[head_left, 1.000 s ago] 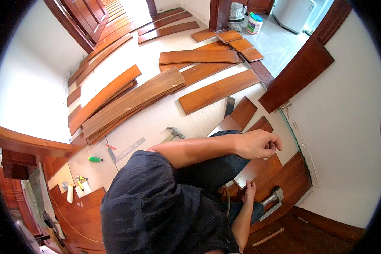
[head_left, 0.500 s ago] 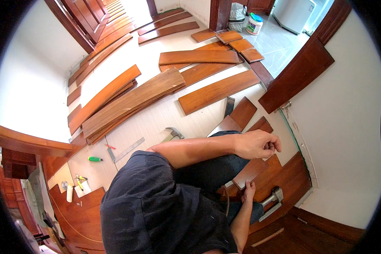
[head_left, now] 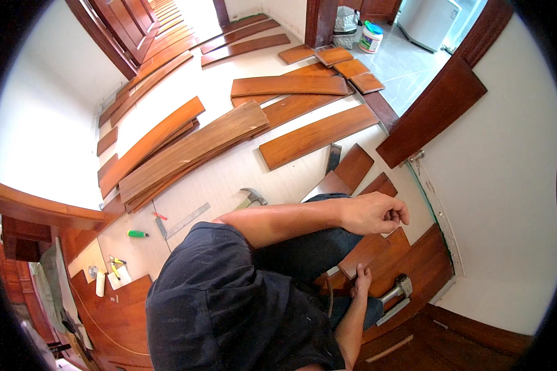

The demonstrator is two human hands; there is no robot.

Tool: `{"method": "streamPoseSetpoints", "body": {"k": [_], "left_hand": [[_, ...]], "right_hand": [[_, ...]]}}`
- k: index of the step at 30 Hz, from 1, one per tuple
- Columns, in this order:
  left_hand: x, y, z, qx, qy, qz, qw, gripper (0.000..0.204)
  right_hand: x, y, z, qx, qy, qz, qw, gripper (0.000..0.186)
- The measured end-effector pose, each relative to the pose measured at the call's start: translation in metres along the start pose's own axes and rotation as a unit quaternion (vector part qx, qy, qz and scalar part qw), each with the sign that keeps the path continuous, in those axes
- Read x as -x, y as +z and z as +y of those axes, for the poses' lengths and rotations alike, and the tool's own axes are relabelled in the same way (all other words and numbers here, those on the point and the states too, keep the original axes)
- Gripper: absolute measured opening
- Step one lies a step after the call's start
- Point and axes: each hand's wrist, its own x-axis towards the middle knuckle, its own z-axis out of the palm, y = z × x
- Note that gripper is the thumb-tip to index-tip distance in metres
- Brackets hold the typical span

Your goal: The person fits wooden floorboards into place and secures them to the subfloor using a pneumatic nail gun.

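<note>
My left forearm reaches across the view, and my left hand (head_left: 374, 213) hangs over my bent denim-clad knee, fingers curled with nothing visible in them. Lower down, my right hand (head_left: 361, 278) grips the near end of a reddish wooden plank (head_left: 374, 250) lying over other boards. Just right of it are a metal tool with a cylindrical head (head_left: 400, 289) and a long metal bar (head_left: 393, 312). A claw hammer (head_left: 254, 196) lies beyond my left forearm, and short boards (head_left: 353, 167) lie beyond my left hand.
Loose planks (head_left: 192, 154) and short pieces (head_left: 349, 68) cover much of the floor ahead. A green-handled tool (head_left: 137, 234), ruler (head_left: 189, 219) and pliers (head_left: 116, 270) lie at left. A board (head_left: 433, 111) leans by the right doorway, with a tub (head_left: 370, 41) beyond. Walls flank both sides.
</note>
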Motion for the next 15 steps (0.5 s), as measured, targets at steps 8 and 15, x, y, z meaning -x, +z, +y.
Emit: {"method": "streamPoseSetpoints", "body": {"k": [8,15], "left_hand": [[-0.004,0.001,0.007,-0.007,0.008,0.000,1.000,0.031],[-0.001,0.001,0.002,-0.010,0.007,0.014,1.000,0.031]], "right_hand": [[-0.019,-0.015,0.021,-0.035,0.003,0.014,0.999,0.030],[-0.002,-0.001,0.006,-0.063,-0.005,-0.023,0.998,0.035]]}}
